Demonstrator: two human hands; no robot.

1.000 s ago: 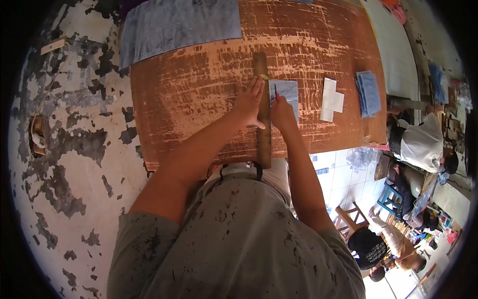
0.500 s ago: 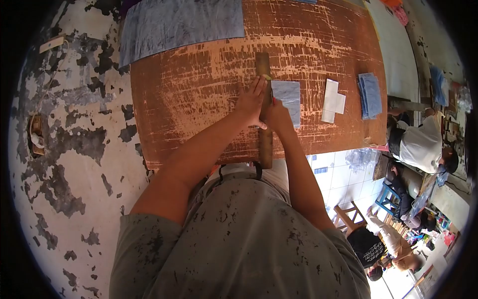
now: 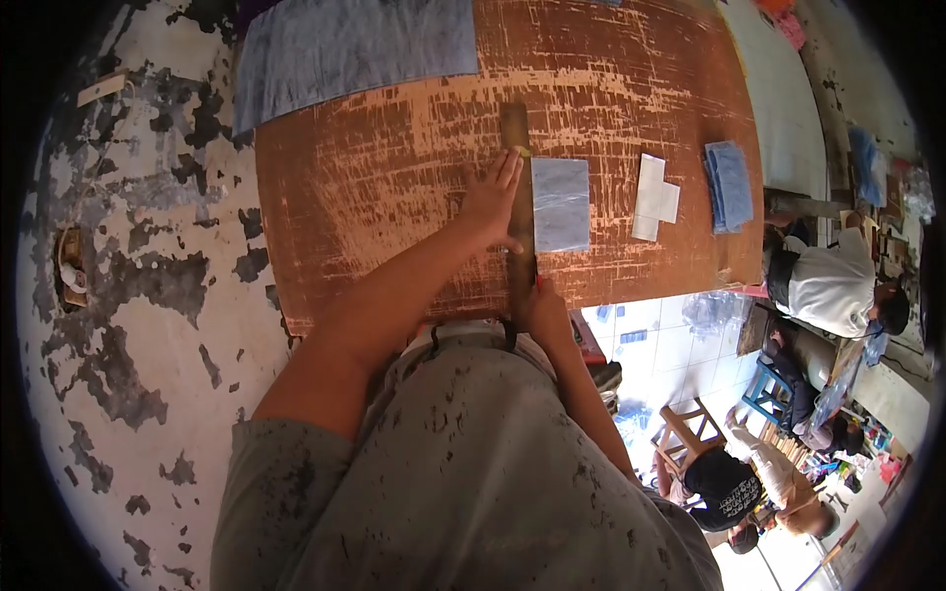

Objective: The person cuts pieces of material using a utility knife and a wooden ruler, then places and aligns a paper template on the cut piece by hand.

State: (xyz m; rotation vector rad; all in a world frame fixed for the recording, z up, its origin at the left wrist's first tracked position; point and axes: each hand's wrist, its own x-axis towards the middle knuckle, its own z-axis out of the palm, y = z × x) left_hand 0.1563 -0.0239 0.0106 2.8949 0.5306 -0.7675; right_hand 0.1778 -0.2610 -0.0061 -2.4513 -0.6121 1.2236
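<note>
My left hand (image 3: 491, 202) lies flat with fingers stretched out, pressing on a long, dark straightedge (image 3: 519, 286) on the scratched brown table. My right hand (image 3: 544, 313) is closed around a small red-handled cutter (image 3: 539, 283) at the straightedge's right side, near the table's front edge. Most of the cutter is hidden in the fingers. Along the straightedge's right edge lies a blue-grey rectangular piece of sheet (image 3: 561, 205). A much larger sheet (image 3: 355, 54) of similar colour covers the table's far left corner.
White card pieces (image 3: 647, 197) and a small blue stack (image 3: 729, 187) lie on the table's (image 3: 374, 207) right side. A peeling wall (image 3: 148, 325) stands at the left. Several people sit at the right, near a wooden stool (image 3: 687, 433) and a blue stool (image 3: 767, 389).
My right hand has slid toward me along the straightedge, from beside the blue-grey piece to the table's front edge. My left hand stays on the straightedge.
</note>
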